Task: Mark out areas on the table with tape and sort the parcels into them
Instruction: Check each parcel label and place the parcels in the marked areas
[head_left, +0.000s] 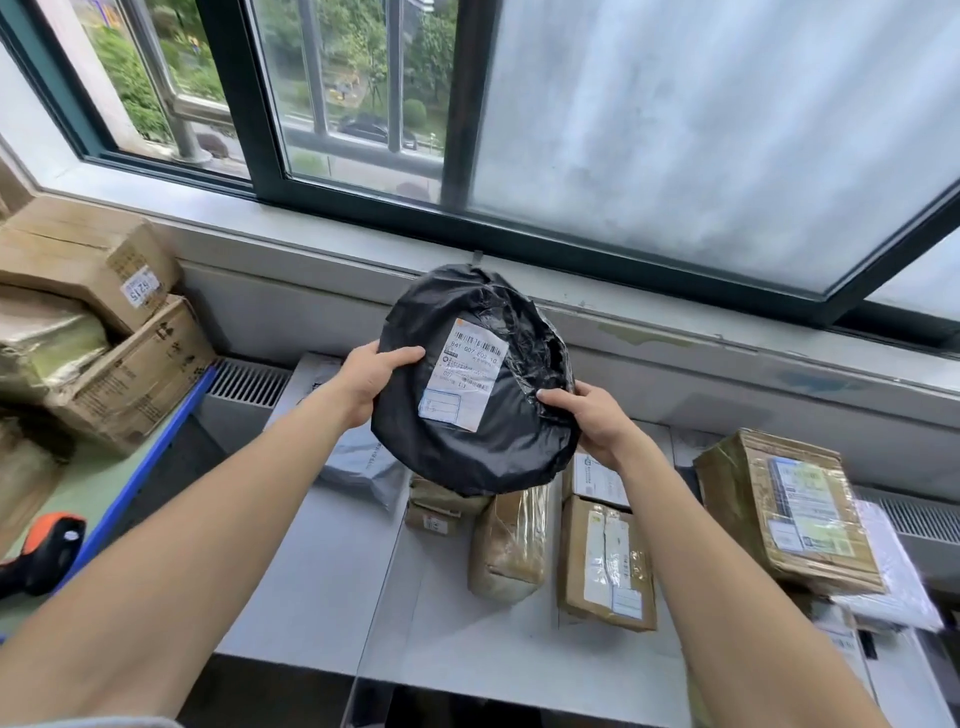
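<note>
Above the bench (322, 582), a round black parcel (498, 436) is held up, label facing the camera. The left grip (374, 382) clasps its left edge, the right grip (597, 421) its right edge; brown boxes (605, 561) lie beneath.

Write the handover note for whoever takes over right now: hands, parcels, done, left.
Left hand grips the black parcel at its left edge; right hand grips its right edge. It is held above the table, label toward the person.
On the table: grey bag, brown boxes.
Done: black parcel in hand. Tape marks: cannot tell.
Left: set it in its area, then sort the rest.
</note>
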